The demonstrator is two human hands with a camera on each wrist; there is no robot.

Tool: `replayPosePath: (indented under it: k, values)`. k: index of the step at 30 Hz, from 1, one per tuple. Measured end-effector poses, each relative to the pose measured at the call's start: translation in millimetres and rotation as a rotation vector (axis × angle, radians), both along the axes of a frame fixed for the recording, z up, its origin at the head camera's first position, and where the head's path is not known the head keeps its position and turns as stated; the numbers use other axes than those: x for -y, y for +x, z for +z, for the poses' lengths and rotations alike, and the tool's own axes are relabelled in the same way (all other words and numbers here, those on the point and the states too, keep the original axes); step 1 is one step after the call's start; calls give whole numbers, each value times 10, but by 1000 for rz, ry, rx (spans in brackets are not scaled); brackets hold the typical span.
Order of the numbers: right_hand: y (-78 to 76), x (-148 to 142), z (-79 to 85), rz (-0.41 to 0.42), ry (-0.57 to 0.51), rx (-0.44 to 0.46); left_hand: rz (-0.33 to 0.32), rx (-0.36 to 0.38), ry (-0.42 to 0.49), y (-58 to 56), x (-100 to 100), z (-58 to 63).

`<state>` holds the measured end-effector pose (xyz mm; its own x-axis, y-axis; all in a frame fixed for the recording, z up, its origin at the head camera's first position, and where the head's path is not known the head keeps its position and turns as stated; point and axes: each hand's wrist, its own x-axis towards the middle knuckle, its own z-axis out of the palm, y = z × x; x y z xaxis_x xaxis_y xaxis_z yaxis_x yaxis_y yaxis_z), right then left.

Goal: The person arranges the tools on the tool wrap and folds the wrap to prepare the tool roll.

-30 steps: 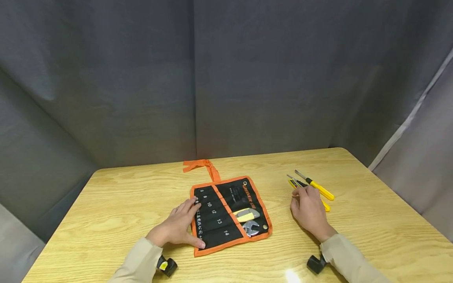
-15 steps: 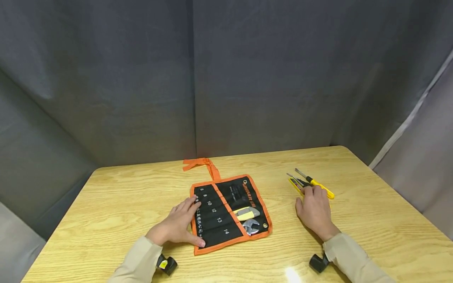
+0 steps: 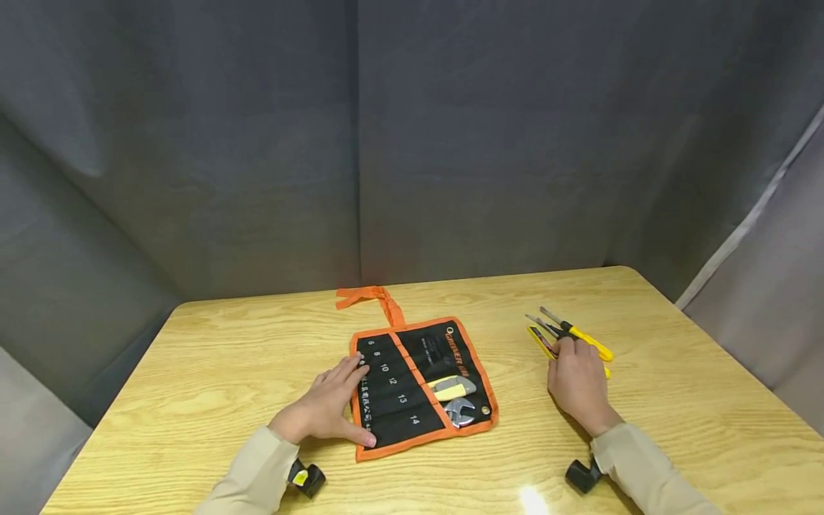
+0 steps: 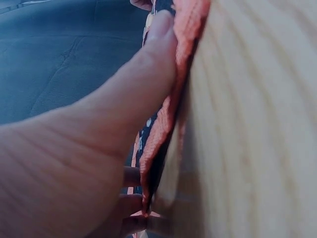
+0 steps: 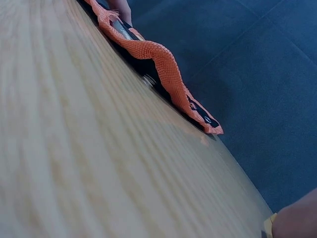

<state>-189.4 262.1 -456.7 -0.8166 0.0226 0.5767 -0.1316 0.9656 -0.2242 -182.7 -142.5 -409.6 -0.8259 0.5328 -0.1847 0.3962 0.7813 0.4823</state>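
A black tool pouch (image 3: 395,400) with orange trim and numbered slots lies flat on the table. My left hand (image 3: 325,408) rests on its left edge, thumb and fingers spread; the left thumb (image 4: 153,54) lies along the orange border in the left wrist view. A yellow-and-grey utility knife (image 3: 452,388) and an adjustable wrench (image 3: 460,412) stick out of the pouch's pocket. At the right, my right hand (image 3: 579,386) reaches over a small group of tools, covering part of them. A yellow-handled screwdriver (image 3: 592,343) and a yellow labelled tool (image 3: 541,340) show around its fingertips. Whether it grips one is hidden.
The wooden table (image 3: 225,357) ends at a dark curtain (image 3: 450,143) behind. An orange tie strap (image 3: 367,295) extends from the pouch towards the back edge. A small black camera (image 3: 582,475) hangs at the right wrist.
My right hand has shifted slightly to the right over the tools, uncovering more of the labelled yellow tool and the shafts. My left hand stays on the pouch.
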Motion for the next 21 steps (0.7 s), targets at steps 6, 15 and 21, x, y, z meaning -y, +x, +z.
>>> replayPosePath:
  k: [6, 15, 21]
  values:
    - [39, 15, 9, 8, -75, 97, -14, -17, -6, -25, 18, -37]
    - [46, 57, 37, 51, -135, 115, -23, -17, 5, -37, 28, -38]
    - [22, 110, 28, 203, -129, 74, -27, -25, 13, -40, 42, -51]
